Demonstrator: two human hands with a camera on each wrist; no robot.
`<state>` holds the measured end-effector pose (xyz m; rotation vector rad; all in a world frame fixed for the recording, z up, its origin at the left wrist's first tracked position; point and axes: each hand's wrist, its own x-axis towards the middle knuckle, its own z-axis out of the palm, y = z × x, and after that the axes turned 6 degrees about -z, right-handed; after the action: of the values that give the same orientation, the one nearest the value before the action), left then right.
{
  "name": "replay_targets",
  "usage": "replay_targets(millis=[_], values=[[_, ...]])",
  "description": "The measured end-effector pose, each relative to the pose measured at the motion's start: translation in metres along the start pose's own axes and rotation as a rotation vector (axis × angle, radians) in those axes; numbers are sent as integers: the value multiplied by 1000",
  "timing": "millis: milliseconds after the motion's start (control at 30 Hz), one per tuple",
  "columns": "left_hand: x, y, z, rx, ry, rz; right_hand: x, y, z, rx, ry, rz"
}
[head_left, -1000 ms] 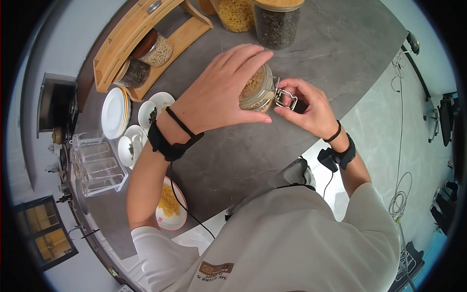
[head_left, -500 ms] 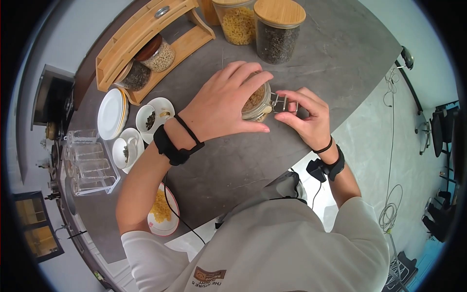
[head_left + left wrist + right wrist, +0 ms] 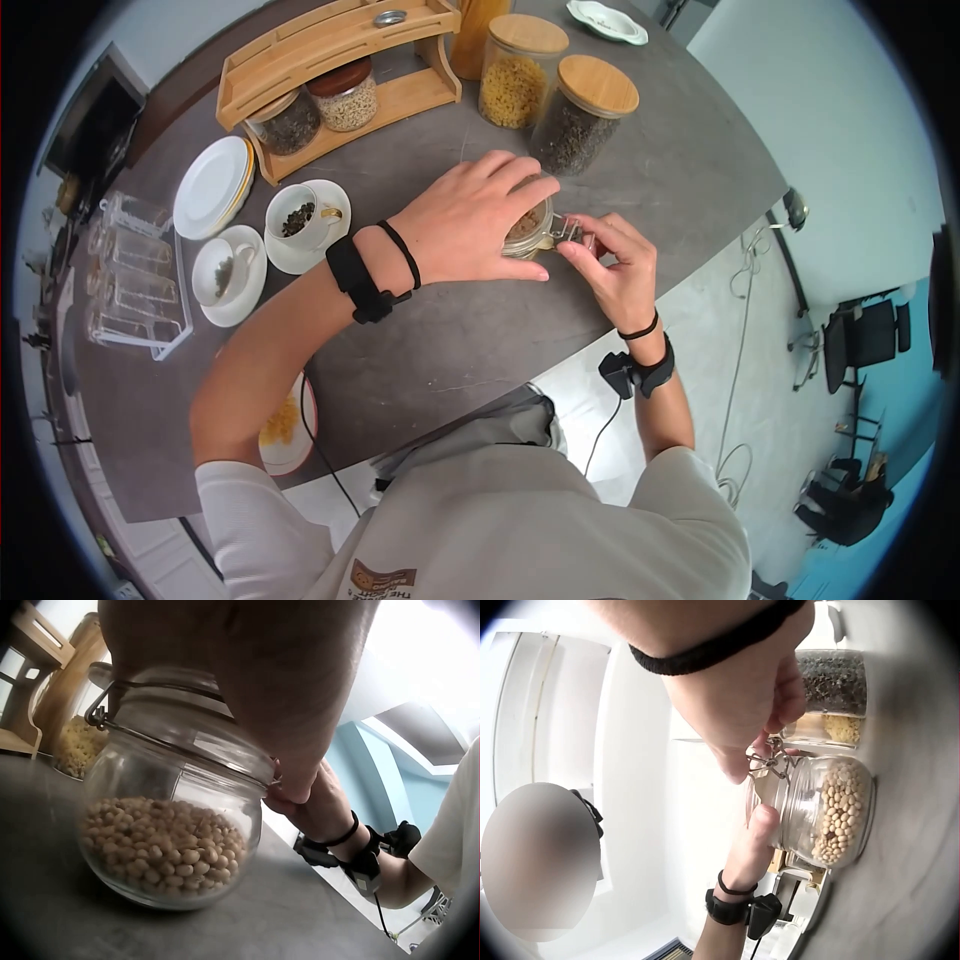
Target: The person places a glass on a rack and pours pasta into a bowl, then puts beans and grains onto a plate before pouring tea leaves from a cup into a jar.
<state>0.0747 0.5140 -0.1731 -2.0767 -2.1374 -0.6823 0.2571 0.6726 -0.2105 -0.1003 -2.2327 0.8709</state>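
Note:
A glass clip-top jar (image 3: 169, 847) stands on the grey counter, partly filled with pale round beans (image 3: 161, 851). My left hand (image 3: 470, 218) lies over its lid and grips it, thumb on the near side and fingers on the far side. At the jar's right side my right hand (image 3: 617, 262) pinches the wire clasp (image 3: 774, 759) between thumb and fingers. In the right wrist view the left thumb (image 3: 765, 817) rests against the lid. Much of the lid is hidden under the left hand in the head view.
Behind the jar stand a jar of dark leaves (image 3: 575, 130) and a jar of yellow pasta (image 3: 512, 90). A wooden rack (image 3: 400, 100) holds two more jars. To the left are cups on saucers (image 3: 300, 262), stacked plates (image 3: 210, 190), a glass holder (image 3: 140, 280) and a pasta plate (image 3: 308, 440).
The head view has shifted, showing more of the counter's far end. My left hand stays on the jar, while my right fingers have brought the wire clasp closer in against its side.

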Motion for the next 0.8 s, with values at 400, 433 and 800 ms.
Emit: replay_targets(millis=[400,433,800], values=[[-10,-2,7,42,62,-30,18,-9,-5,-91,-202,7],[-10,-2,9,46,74,-29,18,-11,-5,-102,-213,12],[-11,0,8,42,89,-60,27,-21,-13,-173,-305,38]])
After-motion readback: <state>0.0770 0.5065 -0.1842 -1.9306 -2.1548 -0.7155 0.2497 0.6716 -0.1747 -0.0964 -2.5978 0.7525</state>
